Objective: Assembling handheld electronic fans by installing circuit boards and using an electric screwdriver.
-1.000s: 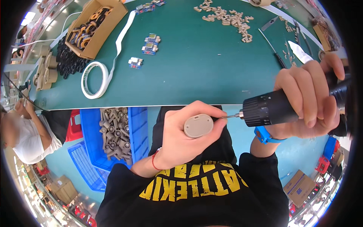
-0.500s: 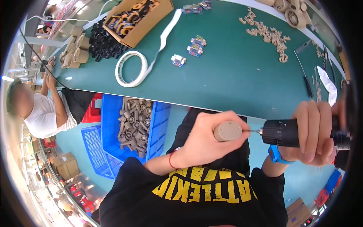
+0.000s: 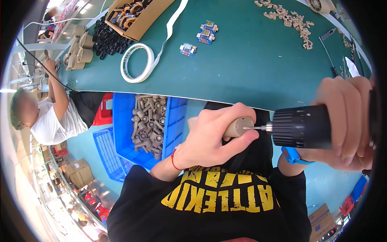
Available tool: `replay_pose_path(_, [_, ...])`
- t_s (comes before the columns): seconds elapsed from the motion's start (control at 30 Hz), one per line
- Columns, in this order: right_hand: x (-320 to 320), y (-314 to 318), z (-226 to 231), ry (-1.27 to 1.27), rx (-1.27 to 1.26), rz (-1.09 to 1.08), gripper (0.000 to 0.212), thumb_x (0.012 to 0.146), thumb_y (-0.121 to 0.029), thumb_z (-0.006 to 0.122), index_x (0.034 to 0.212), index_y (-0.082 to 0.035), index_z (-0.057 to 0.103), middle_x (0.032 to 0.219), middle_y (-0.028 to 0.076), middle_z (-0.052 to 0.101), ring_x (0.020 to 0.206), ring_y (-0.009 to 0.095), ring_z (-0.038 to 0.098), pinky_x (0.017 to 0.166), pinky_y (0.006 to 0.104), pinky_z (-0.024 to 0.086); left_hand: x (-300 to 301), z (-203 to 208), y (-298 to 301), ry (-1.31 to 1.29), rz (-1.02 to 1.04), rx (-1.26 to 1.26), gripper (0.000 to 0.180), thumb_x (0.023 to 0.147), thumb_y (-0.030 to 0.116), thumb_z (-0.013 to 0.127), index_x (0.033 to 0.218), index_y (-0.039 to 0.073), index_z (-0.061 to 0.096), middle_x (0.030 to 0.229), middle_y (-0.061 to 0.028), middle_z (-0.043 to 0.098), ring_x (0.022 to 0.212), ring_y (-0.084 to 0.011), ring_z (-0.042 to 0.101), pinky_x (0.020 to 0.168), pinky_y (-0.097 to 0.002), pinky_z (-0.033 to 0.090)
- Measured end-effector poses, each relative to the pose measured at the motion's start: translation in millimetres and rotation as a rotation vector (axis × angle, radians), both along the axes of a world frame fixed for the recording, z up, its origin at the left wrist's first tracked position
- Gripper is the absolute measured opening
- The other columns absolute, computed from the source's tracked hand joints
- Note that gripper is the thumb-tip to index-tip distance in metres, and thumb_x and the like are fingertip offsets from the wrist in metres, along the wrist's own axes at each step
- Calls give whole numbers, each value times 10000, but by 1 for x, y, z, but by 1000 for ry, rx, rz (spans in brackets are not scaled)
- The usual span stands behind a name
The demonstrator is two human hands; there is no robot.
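Note:
My left hand (image 3: 203, 139) is closed around a beige cylindrical plastic housing (image 3: 234, 130), its round end turned right. My right hand (image 3: 348, 125) grips a black power screwdriver (image 3: 300, 127) that lies level and points left. Its thin bit reaches the housing's end face, next to my left thumb; whether a screw sits at the tip is too small to tell. Both hands are above my lap, just off the table's near edge. The rear of the screwdriver runs into the dark rim of the picture.
On the green table (image 3: 242, 68) lie a white tape roll (image 3: 150, 66), small circuit boards (image 3: 206, 33), beige clips (image 3: 290, 20), black rings (image 3: 107, 40) and a box (image 3: 141, 24) of parts. A blue crate (image 3: 175, 121) holds beige housings. Another person (image 3: 56, 117) sits left.
The housing has turned in my left hand, its end face swinging from upward toward the screwdriver. The bit now meets that face. My view has shifted, so the table items appear higher.

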State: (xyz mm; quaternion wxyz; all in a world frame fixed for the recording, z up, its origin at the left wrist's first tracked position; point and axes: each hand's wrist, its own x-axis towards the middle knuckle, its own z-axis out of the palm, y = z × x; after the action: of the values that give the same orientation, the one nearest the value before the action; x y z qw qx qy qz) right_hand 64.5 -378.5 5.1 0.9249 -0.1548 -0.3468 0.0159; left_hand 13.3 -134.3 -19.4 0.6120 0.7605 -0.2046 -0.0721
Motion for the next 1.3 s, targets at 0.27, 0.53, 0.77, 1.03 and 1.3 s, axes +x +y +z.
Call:
replay_pose_path(0.27, [-3, 35, 12, 81, -11, 22, 317, 642, 72, 725, 821, -53, 495, 631, 85, 618, 520, 157, 616, 530, 224, 548, -1, 7, -1, 34, -88, 56, 233, 832, 197, 698, 977, 55, 585, 752, -126, 637, 601, -310, 619, 543, -341, 473])
replay_pose_path(0.53, [28, 23, 2, -156, -38, 259, 221, 663, 43, 749, 755, -48, 569, 690, 84, 652, 583, 158, 651, 585, 234, 572, 2, 10, -1, 58, -190, 149, 278, 853, 265, 684, 980, 43, 576, 746, -165, 632, 644, -353, 627, 563, -399, 476])
replay_pose_path(0.77, [20, 14, -6, -120, -80, 319, 189, 644, -71, 818, 613, -59, 632, 636, 90, 669, 534, 174, 648, 596, 230, 578, 5, 11, 0, 183, -310, 117, 272, 874, 272, 657, 961, 30, 570, 698, -172, 613, 623, -366, 610, 555, -393, 453])
replay_pose_path(1.03, [12, 13, 15, -125, -181, 422, 245, 634, -76, 830, 534, -63, 607, 569, 82, 639, 456, 175, 612, 522, 248, 566, 3, 8, -4, 247, -433, -38, 254, 893, 261, 637, 959, 25, 567, 622, -142, 571, 568, -335, 588, 513, -386, 427])
replay_pose_path(1.3, [-3, 13, 3, -41, 10, 326, 237, 660, -102, 819, 546, -70, 613, 562, 83, 638, 443, 183, 611, 517, 252, 565, -6, 7, -9, 328, -412, -123, 226, 910, 242, 625, 955, 28, 568, 624, -129, 585, 546, -300, 594, 494, -361, 425])
